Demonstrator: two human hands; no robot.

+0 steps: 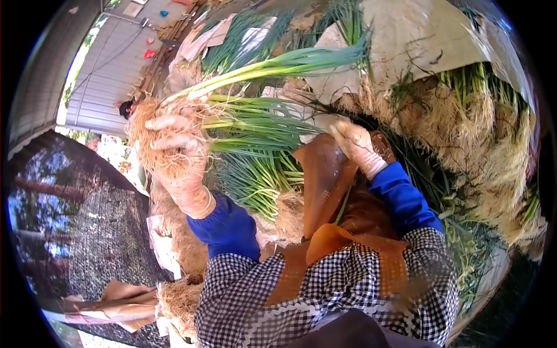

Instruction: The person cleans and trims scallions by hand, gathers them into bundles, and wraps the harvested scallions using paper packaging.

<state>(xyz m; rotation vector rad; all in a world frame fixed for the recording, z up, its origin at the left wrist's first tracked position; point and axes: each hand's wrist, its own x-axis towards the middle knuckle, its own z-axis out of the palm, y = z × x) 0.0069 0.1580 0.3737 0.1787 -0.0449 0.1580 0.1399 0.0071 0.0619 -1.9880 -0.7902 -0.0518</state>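
Observation:
My left hand is raised at the left, its fingers wrapped round the root end of a bunch of green onions. The pale, stringy roots spread over and around the fingers. White stalks and green leaves point to the right, roughly level. My right hand is closed in front of my chest, near the leaf tips. What it holds, if anything, I cannot make out. Below the held bunch lie more green onions, their roots towards me. A brown apron covers my lap.
Heaped green onions with matted roots fill the right side, partly under a beige sheet. More green onions lie at the back. Dark netting hangs at the left. A person in a dark cap is partly visible behind the roots.

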